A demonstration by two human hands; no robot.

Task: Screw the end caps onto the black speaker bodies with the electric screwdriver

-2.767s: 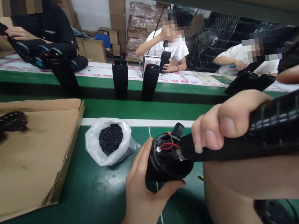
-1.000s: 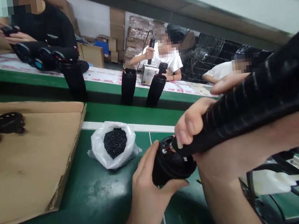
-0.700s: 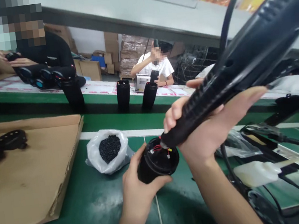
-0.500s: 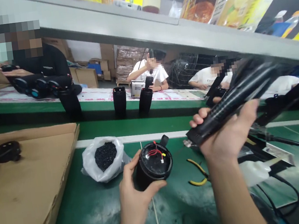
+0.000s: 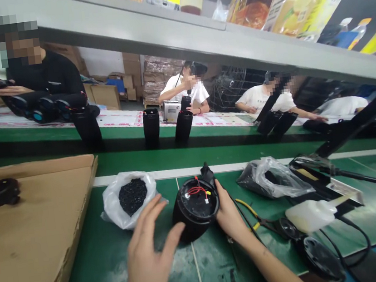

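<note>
On the green bench stands a black cylindrical housing, its top facing me, with red wires and a small white connector inside the rim. A black strap-like piece sticks up behind it. My right hand grips the housing's right side; its fingertips are partly hidden. Left of the housing is my left hand, fingers spread, holding nothing, the thumb tip close to the housing wall. Beyond that hand sits a white plastic bag of small black screws or similar parts.
A cardboard box stands at left. To the right lie yellow-handled pliers, a clear bag, a white bottle and round black parts. A shelf crosses overhead. Several people work across the bench.
My right hand has let go of the long black tool, now out of view, and come down to the housing. My left hand has opened off the housing and moved left.
</note>
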